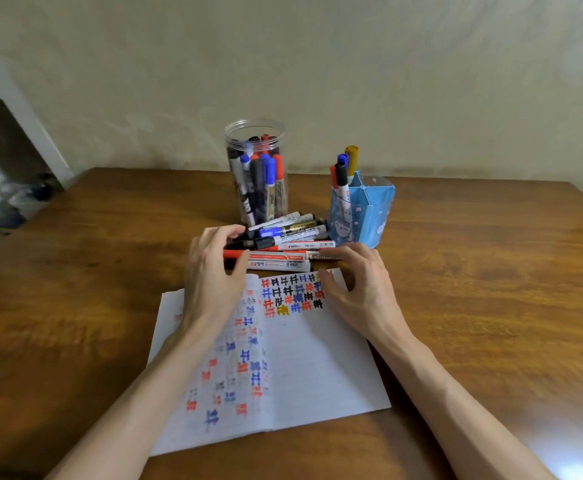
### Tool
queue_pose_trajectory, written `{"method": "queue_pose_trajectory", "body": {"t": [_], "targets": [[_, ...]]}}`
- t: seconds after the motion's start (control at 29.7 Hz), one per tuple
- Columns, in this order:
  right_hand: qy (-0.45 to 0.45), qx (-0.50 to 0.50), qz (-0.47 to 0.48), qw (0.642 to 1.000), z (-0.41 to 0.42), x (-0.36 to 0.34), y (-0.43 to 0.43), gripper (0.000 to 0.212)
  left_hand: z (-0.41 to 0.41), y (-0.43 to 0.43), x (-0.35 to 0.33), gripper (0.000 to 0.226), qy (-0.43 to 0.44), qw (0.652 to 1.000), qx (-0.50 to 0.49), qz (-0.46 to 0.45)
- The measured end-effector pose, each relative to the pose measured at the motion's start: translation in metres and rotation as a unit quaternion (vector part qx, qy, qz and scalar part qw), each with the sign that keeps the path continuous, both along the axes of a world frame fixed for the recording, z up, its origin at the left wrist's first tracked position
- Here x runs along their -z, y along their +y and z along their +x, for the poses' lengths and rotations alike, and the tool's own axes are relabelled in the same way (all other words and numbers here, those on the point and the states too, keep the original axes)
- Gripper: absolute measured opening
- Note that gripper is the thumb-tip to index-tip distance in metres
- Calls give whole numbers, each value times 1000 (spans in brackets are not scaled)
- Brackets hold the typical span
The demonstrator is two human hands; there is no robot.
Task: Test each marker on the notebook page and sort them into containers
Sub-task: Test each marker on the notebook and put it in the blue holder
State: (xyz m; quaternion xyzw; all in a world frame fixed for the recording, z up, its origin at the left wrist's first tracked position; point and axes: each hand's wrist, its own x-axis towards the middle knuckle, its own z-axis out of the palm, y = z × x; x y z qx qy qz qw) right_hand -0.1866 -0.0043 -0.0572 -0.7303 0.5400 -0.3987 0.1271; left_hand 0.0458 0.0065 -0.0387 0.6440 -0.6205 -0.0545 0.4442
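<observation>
Now, red marker [272,255]: likely light, rigid, slick; take mid-barrel.
Left hand [210,271]: fingers pinching its cap end.
Right hand [356,285]: grasp unclear.

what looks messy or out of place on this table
Loose markers lie jumbled between the notebook and the clear jar, not yet sorted. The notebook's left page shows faint smudgy marks, seemingly bleed-through. Nothing looks spilled.

I have the notebook [318,368] lying open on the table [491,289] nearest me, with the marker pile [290,237] just behind its far edge. Behind the pile stand a jar [254,124] to the left and a holder [373,216] to the right, near each other. Markers [270,174] stand in both.
</observation>
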Motion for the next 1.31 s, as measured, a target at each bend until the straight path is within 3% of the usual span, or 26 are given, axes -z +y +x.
{"method": "queue_pose_trajectory", "body": {"t": [0.24,0.5,0.67,0.77,0.91,0.98,1.08,1.14,1.31], "targets": [[1,-10,18,1000,2,0,5,30,4,-9,3,38,-33,999,-8,19],[4,-10,20,1000,3,-3,7,22,4,-15,5,27,-73,997,2,3],[-26,-17,28,999,4,-5,9,17,6,-3,-5,22,56,997,37,31],[-44,-19,58,997,5,-8,10,24,7,6,-14,18,154,984,69,52],[-162,-71,98,979,9,-20,16,28,4,17,-22,14,238,956,146,92],[-237,-101,127,958,11,-27,19,22,1,18,-24,12,224,951,187,101],[-307,-110,155,932,12,-32,24,38,-4,21,-24,25,193,943,245,116],[-312,-116,160,929,12,-33,26,44,-7,22,-22,33,167,941,271,120],[-321,-158,154,921,15,-30,27,33,-10,23,-16,32,126,943,296,91]]}}
